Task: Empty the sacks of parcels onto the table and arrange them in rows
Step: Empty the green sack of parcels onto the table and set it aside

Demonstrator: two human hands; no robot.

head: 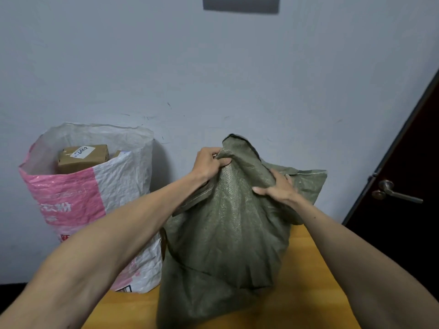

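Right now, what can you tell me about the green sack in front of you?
The green sack is dull olive, seemingly woven plastic, creased and bulging, contents hidden. It stands upright on the yellow table, top bunched. The left hand grips the gathered top; the right hand grips a fold beside it. The white and pink sack stands alongside.

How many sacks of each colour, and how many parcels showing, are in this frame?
Green sack: 1
Pink-and-white sack: 1
Cardboard parcels showing inside the pink-and-white one: 2, one whole top and one corner only
Total: 4
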